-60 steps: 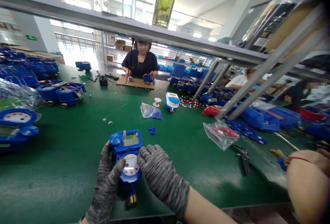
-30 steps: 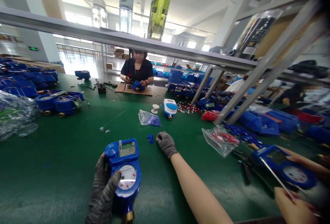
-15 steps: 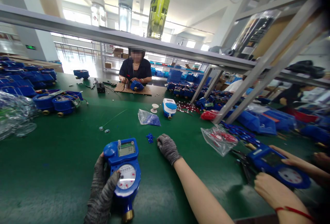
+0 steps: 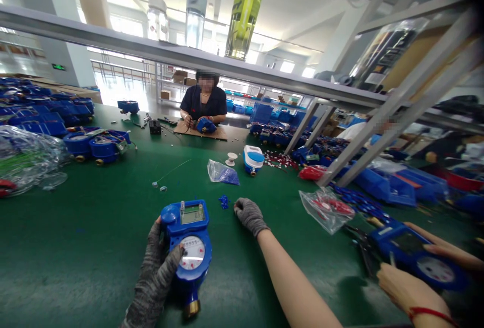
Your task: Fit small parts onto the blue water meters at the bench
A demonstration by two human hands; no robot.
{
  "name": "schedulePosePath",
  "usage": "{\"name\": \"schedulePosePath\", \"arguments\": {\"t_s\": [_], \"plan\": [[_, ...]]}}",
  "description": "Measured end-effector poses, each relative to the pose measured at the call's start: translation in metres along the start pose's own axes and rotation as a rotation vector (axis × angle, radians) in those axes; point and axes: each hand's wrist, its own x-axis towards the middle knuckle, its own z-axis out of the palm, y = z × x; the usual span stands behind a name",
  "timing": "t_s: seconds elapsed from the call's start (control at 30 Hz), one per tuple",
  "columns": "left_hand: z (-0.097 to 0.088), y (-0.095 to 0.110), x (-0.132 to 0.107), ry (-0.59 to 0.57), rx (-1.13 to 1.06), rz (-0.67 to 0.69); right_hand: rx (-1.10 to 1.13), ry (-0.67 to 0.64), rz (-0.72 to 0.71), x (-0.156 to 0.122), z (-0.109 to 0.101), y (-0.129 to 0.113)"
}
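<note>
A blue water meter (image 4: 190, 245) with a small screen, a white dial and a brass end lies on the green table (image 4: 94, 217) in front of me. My left hand (image 4: 156, 272), in a grey knit glove, grips its left side with the thumb on the dial. My right hand (image 4: 248, 215), also gloved, is stretched forward with its fingers curled down on the table, right next to a few small blue parts (image 4: 224, 201). What those fingers pinch, if anything, is hidden.
A clear bag of blue bits (image 4: 222, 172) and a white-blue meter (image 4: 253, 159) lie further back. A bag of red parts (image 4: 327, 208) sits to the right. At right a co-worker's hands (image 4: 406, 287) hold another blue meter (image 4: 416, 260). Blue meters (image 4: 96, 145) crowd the left. A person (image 4: 204, 102) sits opposite.
My right hand left the meter's dial and reached forward to the small blue parts, where it has stayed. The co-worker brought a blue meter in at right. My left hand keeps its grip.
</note>
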Motion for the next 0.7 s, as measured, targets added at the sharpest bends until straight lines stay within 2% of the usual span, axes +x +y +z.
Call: {"name": "schedulePosePath", "arguments": {"t_s": [0.2,0.43,0.7], "plan": [[0.002,-0.002,0.004,0.020,-0.083,0.000,0.048,-0.028,0.038,-0.002,0.000,0.002],[-0.011,-0.007,0.005,-0.082,0.006,0.002,0.092,-0.060,0.056,0.006,0.000,0.000],[-0.010,-0.001,0.000,-0.114,0.026,0.019,0.158,-0.061,0.053,0.005,-0.006,-0.003]]}}
